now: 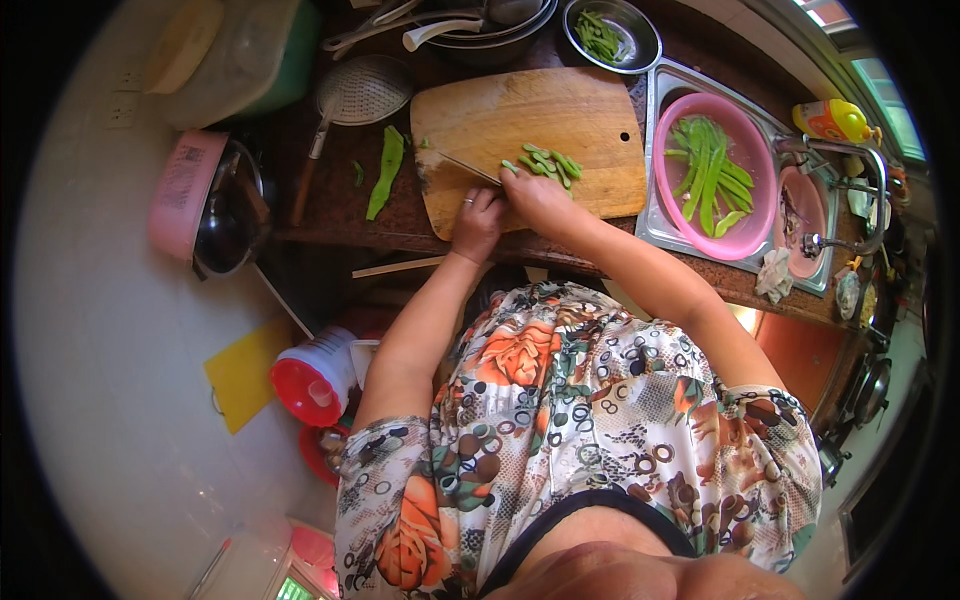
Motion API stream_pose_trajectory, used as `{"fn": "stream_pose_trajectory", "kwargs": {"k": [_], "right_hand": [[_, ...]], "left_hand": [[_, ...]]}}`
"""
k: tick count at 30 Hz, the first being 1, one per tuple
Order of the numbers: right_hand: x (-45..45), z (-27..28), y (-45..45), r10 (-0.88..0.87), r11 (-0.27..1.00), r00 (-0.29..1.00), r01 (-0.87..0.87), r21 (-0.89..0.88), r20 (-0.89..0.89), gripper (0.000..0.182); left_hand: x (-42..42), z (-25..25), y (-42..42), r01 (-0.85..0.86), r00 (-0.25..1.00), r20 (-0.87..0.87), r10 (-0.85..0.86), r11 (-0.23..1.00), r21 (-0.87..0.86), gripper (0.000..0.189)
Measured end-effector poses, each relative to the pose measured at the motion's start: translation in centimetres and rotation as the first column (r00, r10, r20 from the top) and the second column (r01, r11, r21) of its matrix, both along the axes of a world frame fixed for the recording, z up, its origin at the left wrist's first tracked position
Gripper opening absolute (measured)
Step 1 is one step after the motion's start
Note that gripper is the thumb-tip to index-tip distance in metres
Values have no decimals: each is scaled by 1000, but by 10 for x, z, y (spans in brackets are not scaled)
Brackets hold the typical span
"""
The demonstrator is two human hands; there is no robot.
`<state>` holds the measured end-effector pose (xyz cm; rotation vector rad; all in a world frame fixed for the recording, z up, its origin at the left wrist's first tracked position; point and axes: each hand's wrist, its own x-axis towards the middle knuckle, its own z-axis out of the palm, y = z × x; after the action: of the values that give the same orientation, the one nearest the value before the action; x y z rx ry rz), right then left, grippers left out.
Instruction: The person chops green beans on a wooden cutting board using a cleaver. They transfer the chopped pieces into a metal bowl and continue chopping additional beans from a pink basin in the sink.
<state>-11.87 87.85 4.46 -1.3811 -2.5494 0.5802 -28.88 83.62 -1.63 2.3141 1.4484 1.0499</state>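
Note:
On the wooden cutting board (525, 105), my right hand (538, 201) grips a knife (469, 168); its blade shows as a thin edge slanting up and left, and the handle is hidden in the hand. Close beside it, at the board's front edge, my left hand (478, 225) has curled fingers and a ring; whatever lies under them is hidden. Cut green bean pieces (551, 161) lie just beyond my right hand. A flat green bean pod (386, 172) rests on the counter left of the board. More cut pieces are in a steel bowl (646, 41) at the back.
A pink basin (766, 150) with whole bean pods in water sits in the steel sink (652, 112), near a curved faucet (881, 187). A skimmer (364, 90) and stacked pans (517, 34) stand behind and left. A yellow bottle (832, 120) is beyond the sink.

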Motion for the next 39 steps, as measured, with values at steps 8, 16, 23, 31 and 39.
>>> {"fn": "stream_pose_trajectory", "kwargs": {"k": [8,16,23,31,39], "right_hand": [[18,-1,15,-82,983,990,60,-176,-118,22],[45,34,-31,51,997,988,-41,-70,147,26],[19,3,-20,7,1000,995,-5,-21,99,25],[14,-12,21,-92,964,985,52,-259,-146,20],[50,23,-24,86,996,996,-86,2,-3,21]], "left_hand": [[2,6,-5,-32,992,119,33,999,-10,22],[-3,11,0,-12,998,60,12,1000,-9,28],[6,5,-4,-19,999,45,18,1000,8,24],[5,7,-10,-10,999,48,7,998,68,21],[-1,6,-8,-49,999,19,49,999,2,25]]}}
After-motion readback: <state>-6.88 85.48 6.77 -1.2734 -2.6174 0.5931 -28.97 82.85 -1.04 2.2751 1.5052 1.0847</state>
